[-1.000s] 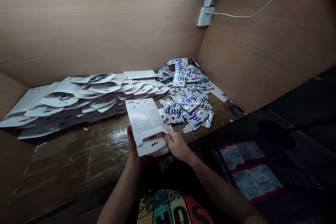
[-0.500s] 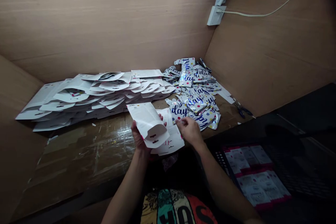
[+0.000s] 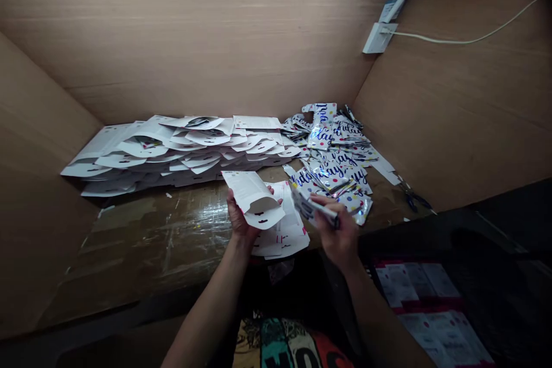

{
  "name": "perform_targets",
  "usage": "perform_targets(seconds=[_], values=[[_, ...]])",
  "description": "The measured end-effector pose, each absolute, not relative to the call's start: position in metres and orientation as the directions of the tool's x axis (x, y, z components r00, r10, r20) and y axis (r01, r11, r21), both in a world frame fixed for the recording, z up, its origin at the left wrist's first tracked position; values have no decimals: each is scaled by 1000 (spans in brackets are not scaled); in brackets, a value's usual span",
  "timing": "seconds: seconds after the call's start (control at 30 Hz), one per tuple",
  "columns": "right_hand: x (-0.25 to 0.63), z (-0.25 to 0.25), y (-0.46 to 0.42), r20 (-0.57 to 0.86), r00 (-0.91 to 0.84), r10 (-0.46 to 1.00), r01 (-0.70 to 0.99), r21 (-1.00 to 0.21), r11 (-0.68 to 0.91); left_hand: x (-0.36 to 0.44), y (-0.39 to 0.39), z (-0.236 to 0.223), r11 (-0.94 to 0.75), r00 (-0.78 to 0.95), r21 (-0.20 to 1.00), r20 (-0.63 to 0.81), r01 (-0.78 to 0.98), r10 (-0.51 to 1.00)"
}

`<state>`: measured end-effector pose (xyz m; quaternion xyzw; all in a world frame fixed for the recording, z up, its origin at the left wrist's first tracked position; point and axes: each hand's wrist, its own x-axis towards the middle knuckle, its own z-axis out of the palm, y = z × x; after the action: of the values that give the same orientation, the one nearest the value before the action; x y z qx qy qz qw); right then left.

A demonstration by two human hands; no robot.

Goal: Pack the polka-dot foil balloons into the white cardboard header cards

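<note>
My left hand (image 3: pixel 242 217) is wrapped round a white paper envelope (image 3: pixel 254 195), whose near end gapes and has a hang slot in its flap. My right hand (image 3: pixel 340 236) grips a folded foil balloon (image 3: pixel 311 207) with dark blue lettering, raised off the table and a little blurred. It is to the right of the envelope, apart from it. Below my left hand lie several flat white envelopes (image 3: pixel 282 241) with pink print at the table's front edge. Beyond my right hand is a heap of folded foil balloons (image 3: pixel 332 155) with coloured dots and blue script.
Stacked white envelopes (image 3: pixel 181 152) run along the back wall at left. Pliers (image 3: pixel 413 195) with dark handles rest near the right wall. A dark crate (image 3: pixel 431 299) of pink-edged packets stands low at right. A socket box (image 3: pixel 379 38) with a cable is on the wall.
My right hand has picked a folded foil balloon off the heap and drawn it back toward me. The envelope in my left hand now gapes wider. The view has shifted slightly.
</note>
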<state>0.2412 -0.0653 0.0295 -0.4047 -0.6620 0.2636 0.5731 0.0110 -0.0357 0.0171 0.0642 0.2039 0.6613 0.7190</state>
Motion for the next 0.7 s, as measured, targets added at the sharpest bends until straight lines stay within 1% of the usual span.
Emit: perform_targets(seconds=[0.03, 0.1, 0.13, 0.2, 0.27, 0.33, 0.4, 0.5, 0.57, 0.63, 0.67, 0.7], values=[[239, 36, -75, 595, -194, 780, 217, -750, 625, 14, -34, 18, 123, 54, 355, -200, -927, 978], [232, 44, -86, 598, -502, 624, 206, -619, 758, 21, -32, 21, 146, 80, 348, -196, -926, 977], [229, 45, -88, 573, -597, 562, 219, -558, 801, 24, -32, 22, 152, 84, 350, -202, -924, 976], [224, 45, -86, 552, -666, 501, 257, -461, 849, 29, -32, 25, 166, 85, 363, -228, -917, 970], [220, 46, -82, 568, -691, 447, 255, -387, 886, 31, -34, 28, 199, 99, 374, -270, -906, 958], [217, 47, -81, 571, -723, 389, 225, -338, 914, 30, -37, 30, 262, 141, 373, -322, -890, 936], [214, 49, -83, 568, -736, 367, 199, -338, 920, 28, -39, 32, 304, 168, 368, -358, -879, 919], [214, 48, -89, 594, -703, 392, 173, -391, 904, 24, -40, 33, 267, 136, 368, -344, -891, 929], [220, 44, -93, 681, -597, 424, 174, -406, 897, 23, -39, 34, 193, 77, 376, -304, -906, 950], [225, 40, -95, 799, -408, 442, 191, -399, 897, 22, -38, 35, 141, 39, 388, -259, -911, 965], [226, 37, -95, 835, -335, 437, 194, -393, 899, 22, -37, 37, 125, 31, 391, -238, -912, 971], [225, 35, -94, 845, -316, 431, 188, -390, 902, 22, -37, 38, 125, 36, 389, -227, -913, 973]])
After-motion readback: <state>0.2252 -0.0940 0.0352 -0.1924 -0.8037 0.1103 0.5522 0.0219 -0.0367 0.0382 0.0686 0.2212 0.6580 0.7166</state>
